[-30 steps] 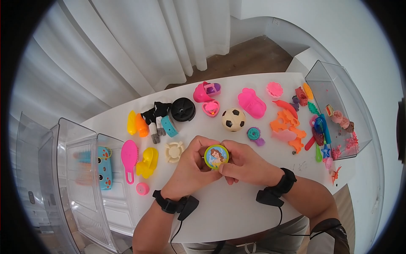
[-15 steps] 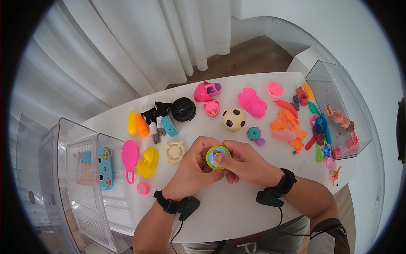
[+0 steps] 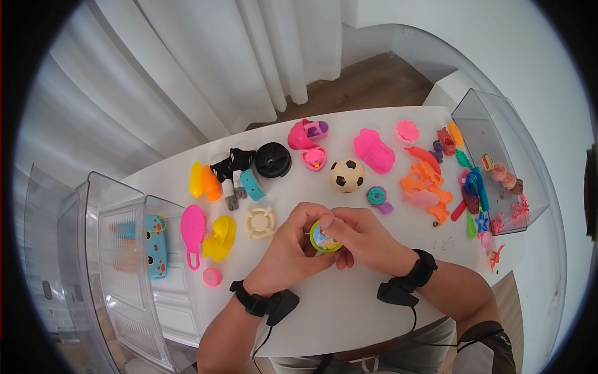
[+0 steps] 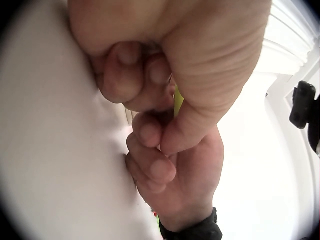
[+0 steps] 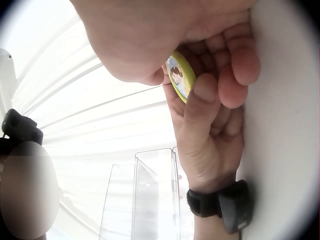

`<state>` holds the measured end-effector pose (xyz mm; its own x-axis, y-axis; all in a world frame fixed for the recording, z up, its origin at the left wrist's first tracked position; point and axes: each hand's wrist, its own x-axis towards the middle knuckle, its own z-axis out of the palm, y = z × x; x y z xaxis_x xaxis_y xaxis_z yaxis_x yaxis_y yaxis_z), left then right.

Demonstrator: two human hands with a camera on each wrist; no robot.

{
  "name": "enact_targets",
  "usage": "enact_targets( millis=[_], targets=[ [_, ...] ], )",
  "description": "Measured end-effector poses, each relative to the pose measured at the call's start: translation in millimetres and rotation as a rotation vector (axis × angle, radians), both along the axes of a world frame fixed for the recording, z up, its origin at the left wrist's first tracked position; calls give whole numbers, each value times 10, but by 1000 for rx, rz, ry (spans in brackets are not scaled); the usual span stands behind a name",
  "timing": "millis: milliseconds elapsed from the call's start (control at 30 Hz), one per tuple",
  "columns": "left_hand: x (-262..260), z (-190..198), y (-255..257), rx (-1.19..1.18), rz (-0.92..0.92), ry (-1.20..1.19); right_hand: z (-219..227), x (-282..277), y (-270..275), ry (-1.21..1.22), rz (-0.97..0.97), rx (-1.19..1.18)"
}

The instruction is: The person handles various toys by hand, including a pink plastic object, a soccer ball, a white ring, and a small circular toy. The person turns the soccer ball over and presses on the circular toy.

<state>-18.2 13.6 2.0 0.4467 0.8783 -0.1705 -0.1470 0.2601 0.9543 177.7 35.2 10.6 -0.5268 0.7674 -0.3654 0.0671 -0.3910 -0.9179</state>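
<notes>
Between both hands, above the near middle of the white table (image 3: 349,299), is a small round toy (image 3: 322,242) with a lime-green rim and a cartoon princess picture on its face. My left hand (image 3: 291,252) grips its left side with curled fingers. From the other side my right hand (image 3: 367,242) holds it, the thumb lying across the picture and hiding part of it. In the right wrist view the round toy (image 5: 180,76) is tilted, its picture partly visible; the left wrist view shows only a sliver of its green rim (image 4: 178,99).
Beyond the hands lie a toy soccer ball (image 3: 347,174), a cream ring-shaped toy (image 3: 260,223) and a black wheel-like piece (image 3: 273,160). Leftward are a yellow duck toy (image 3: 219,239), a pink hairbrush (image 3: 194,230) and clear bins (image 3: 124,268). Orange pieces (image 3: 427,184) and another clear bin (image 3: 498,187) stand right.
The right thumb has slid from the round toy's edge up over its picture. Both hands and the toy have shifted slightly to the right, and the toy has tilted a little.
</notes>
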Motion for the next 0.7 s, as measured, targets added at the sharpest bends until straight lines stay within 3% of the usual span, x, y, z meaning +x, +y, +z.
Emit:
enact_targets(
  millis=[700],
  targets=[
    [-33,-16,36,23,68,67,25,34,24,33,120,55]
  ],
)
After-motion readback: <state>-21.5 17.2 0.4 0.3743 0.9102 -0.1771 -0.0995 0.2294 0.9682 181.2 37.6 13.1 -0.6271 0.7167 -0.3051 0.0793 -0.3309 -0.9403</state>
